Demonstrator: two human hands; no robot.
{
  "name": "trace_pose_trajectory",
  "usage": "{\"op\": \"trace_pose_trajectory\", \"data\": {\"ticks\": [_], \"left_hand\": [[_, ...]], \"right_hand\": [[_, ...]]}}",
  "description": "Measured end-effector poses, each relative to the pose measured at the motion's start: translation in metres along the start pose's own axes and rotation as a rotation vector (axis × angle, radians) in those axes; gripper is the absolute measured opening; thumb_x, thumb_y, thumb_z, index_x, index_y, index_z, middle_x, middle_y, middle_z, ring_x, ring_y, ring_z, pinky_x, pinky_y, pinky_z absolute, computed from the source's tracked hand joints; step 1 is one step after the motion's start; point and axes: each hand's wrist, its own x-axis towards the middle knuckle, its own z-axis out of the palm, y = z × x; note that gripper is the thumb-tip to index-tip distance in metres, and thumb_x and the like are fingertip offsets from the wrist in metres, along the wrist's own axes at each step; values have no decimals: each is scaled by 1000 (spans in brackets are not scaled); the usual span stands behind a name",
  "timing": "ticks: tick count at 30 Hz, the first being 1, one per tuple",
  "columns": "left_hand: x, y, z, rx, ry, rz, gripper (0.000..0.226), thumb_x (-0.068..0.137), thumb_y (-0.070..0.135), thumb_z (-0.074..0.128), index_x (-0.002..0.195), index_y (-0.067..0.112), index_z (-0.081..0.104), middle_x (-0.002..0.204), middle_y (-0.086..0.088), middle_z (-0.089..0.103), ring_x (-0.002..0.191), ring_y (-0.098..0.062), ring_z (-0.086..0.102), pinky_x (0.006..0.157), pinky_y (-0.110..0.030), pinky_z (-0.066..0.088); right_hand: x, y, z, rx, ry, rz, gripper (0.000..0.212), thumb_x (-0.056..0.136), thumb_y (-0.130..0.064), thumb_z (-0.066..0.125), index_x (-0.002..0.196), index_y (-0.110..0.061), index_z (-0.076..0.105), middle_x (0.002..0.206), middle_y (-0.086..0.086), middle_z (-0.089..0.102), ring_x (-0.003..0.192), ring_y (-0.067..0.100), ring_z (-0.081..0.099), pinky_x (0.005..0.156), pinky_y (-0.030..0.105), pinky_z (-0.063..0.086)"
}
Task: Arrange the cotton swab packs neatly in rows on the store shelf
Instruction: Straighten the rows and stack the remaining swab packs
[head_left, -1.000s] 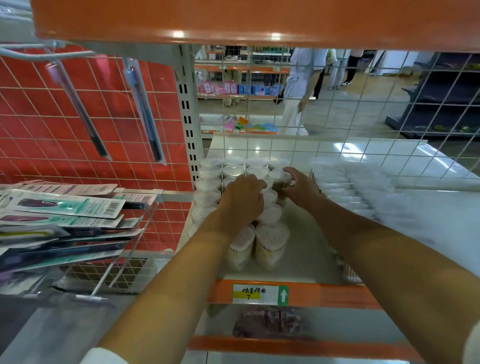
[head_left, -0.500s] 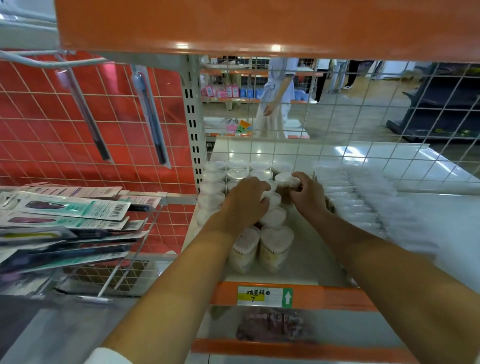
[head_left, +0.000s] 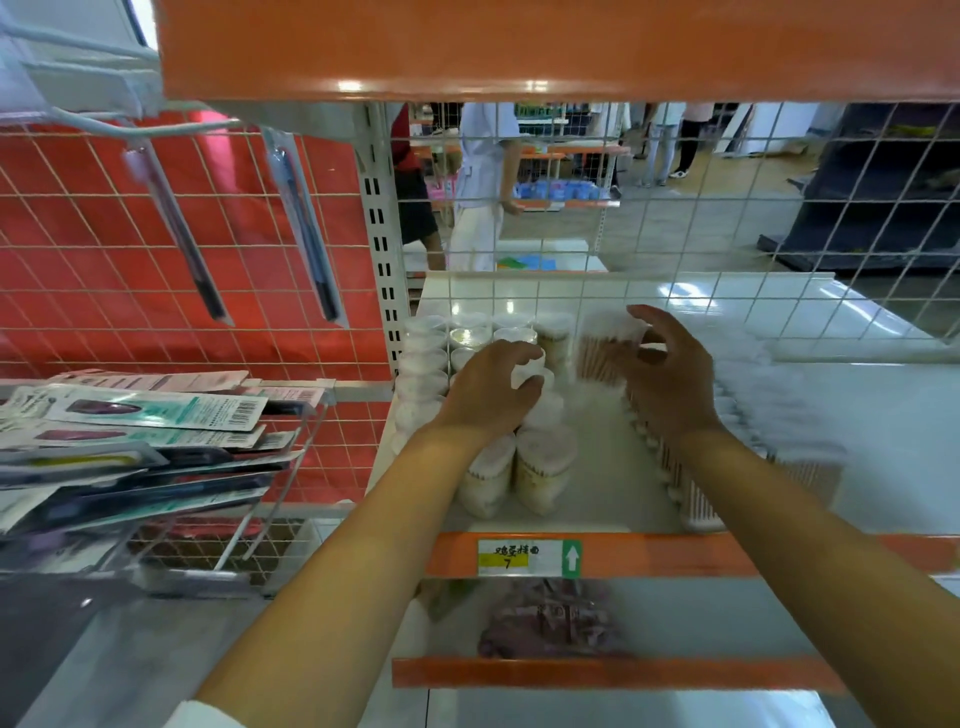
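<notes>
Head view: the left hand (head_left: 491, 395) lies fingers curled over a white-lidded tub (head_left: 527, 375) among the swab tubs (head_left: 540, 467) standing in rows at the left of the white shelf (head_left: 597, 488). The right hand (head_left: 670, 379) is spread, fingers loosely bent, holding nothing, just beside a clear swab pack (head_left: 605, 345). More packs (head_left: 748, 415) line the right.

The shelf (head_left: 597, 467) is glossy white with an orange front edge (head_left: 675, 553). The cotton swab packs (head_left: 540, 467) are clear with white lids and pale cream contents. The price label (head_left: 527, 557) is white and yellow with a green arrow panel. The wire grid (head_left: 182, 270) is white against a red backing.
</notes>
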Motion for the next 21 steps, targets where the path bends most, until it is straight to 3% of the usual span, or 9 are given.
{"op": "trace_pose_trajectory", "data": {"ticks": [2, 5, 8, 10, 14, 17, 21], "left_hand": [[-4, 3, -2, -56, 16, 2, 38, 90, 22, 56, 127, 21, 51, 122, 4, 54, 110, -7, 48, 87, -16, 32], [-10, 11, -4, -230, 23, 0, 36, 87, 22, 62, 122, 25, 53, 111, 8, 57, 106, -5, 50, 88, -20, 37], [-21, 17, -3, -429, 2, 3, 34, 78, 20, 69, 107, 30, 54, 95, 11, 60, 99, -15, 58, 90, -33, 48], [-31, 20, -1, -544, -27, -13, 35, 78, 11, 68, 108, 23, 55, 91, 5, 63, 93, -17, 61, 88, -34, 51], [-46, 21, -2, -693, -66, -42, 34, 82, 3, 65, 113, 17, 57, 94, -2, 66, 86, -4, 63, 84, -23, 52], [-56, 21, -4, -818, -124, -46, 41, 75, 16, 65, 116, 16, 58, 102, -11, 67, 96, -17, 64, 87, -31, 52], [-64, 22, -3, -1049, -152, -121, 33, 70, 14, 61, 103, 16, 62, 88, 0, 72, 87, -17, 67, 78, -32, 54]], "right_hand": [[-6, -13, -9, 21, -12, 37, 38, 83, -11, 65, 119, -19, 57, 100, -4, 57, 80, 10, 58, 65, 7, 43], [-17, -31, -18, 136, -43, 63, 35, 81, -10, 67, 109, -28, 57, 89, -10, 58, 74, 5, 59, 67, 16, 48], [-31, -46, -26, 234, -58, 42, 35, 80, -6, 68, 106, -27, 58, 85, -10, 58, 75, 5, 61, 58, 9, 48], [-39, -53, -31, 250, -82, 44, 35, 81, -5, 67, 106, -28, 59, 84, -8, 60, 75, 6, 61, 55, 7, 47], [-50, -62, -38, 201, -122, 63, 36, 81, -14, 67, 107, -36, 56, 86, -11, 60, 77, 3, 60, 55, 12, 47], [-56, -66, -38, 207, -133, 96, 35, 81, -17, 68, 108, -36, 56, 86, -11, 60, 77, 3, 60, 53, 9, 46], [-63, -73, -40, 233, -126, 99, 36, 79, -22, 70, 109, -36, 58, 85, -12, 62, 72, 0, 61, 53, 7, 47]]}}
